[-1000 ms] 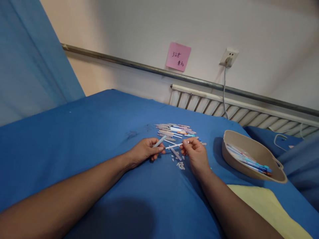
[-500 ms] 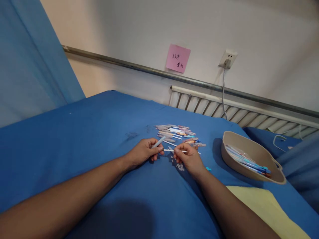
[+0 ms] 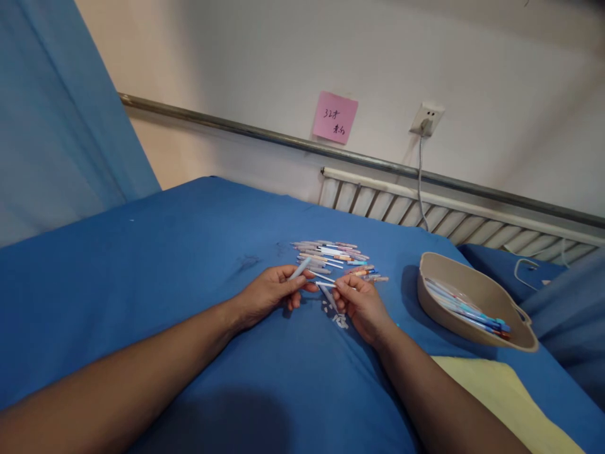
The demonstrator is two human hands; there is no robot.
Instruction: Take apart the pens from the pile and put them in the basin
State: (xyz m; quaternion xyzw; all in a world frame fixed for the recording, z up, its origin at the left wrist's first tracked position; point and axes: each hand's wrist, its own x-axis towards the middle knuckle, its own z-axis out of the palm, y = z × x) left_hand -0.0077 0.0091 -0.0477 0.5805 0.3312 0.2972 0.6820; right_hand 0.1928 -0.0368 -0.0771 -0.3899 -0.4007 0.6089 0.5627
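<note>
My left hand [image 3: 271, 289] is closed around a pale grey-blue pen barrel [image 3: 300, 268], which slants up to the right. In my right hand [image 3: 362, 302] a thin white pen refill [image 3: 326, 284] is pinched, pointing left. Its dark tip lies at the left fingertips; whether they touch it I cannot tell. Beyond the hands, several pens and pen parts [image 3: 331, 251] lie side by side on the blue sheet [image 3: 198, 239]. Another grey pen part [image 3: 328, 297] lies just under the right fingers, beside small whitish pieces [image 3: 339, 321].
A beige basket [image 3: 472, 268] holding blue and clear pens [image 3: 472, 310] stands at the right. Nearer lies a yellow cloth [image 3: 496, 384]. Along the wall run a metal rail [image 3: 265, 133] and a radiator [image 3: 378, 200], with a plugged-in cable [image 3: 420, 183]. A blue curtain [image 3: 61, 113] hangs left.
The refill's dark tip has come slightly away from the left fingertips, and my right hand has shifted a little. The camera view has tilted up slightly.
</note>
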